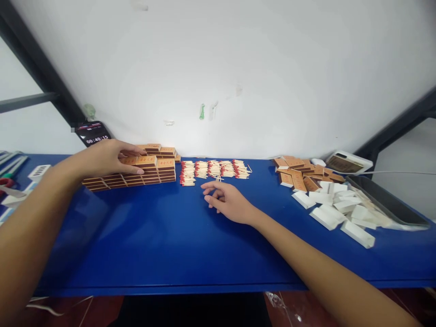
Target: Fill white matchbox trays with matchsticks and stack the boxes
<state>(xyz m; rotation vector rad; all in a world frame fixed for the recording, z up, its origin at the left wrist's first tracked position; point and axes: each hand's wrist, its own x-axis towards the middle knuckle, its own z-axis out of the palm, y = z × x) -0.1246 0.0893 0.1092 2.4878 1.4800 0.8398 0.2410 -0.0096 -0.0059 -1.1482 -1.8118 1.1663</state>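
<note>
My left hand (105, 158) reaches over a stacked wall of orange matchboxes (150, 175) at the back left of the blue table (163, 236). Its fingers and thumb pinch the topmost matchbox (145, 161) of the stack. My right hand (226, 200) rests on the table with its fingers loosely curled and apart, holding nothing. It lies just in front of several bundles of red-tipped matches (214, 170) lined up against the wall.
A heap of loose orange matchbox sleeves (299, 172) and white inner trays (337, 209) lies at the right. A dark tray (384, 200) and a white device (347, 162) sit far right. A phone showing a timer (92, 134) leans on the wall. Scissors (8, 184) lie far left.
</note>
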